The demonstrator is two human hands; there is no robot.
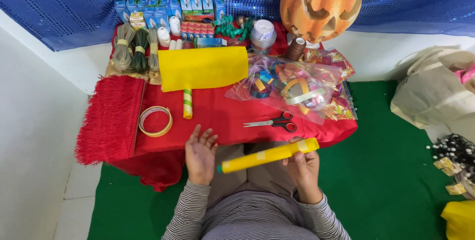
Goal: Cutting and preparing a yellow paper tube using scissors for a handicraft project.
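While right hand (pixel 303 167) fingers clamp the yellow paper roll (pixel 268 155) near its far end, left hand (pixel 200 155) lies splayed, empty; roll looks light, crushable—grip mid-tube gently.

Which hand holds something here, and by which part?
The right hand grips the yellow paper-wrapped tube near its right end; the left hand is open, empty.

Between your hands and the table's clutter you have a bare strip of red cloth (pixel 217 116). The scissors (pixel 274 122) lie on its right part, the tape ring (pixel 155 120) on its left, the striped tube (pixel 187 103) between. Behind them the yellow sheet (pixel 203 68) and ribbon bag (pixel 289 86) block the back rows.
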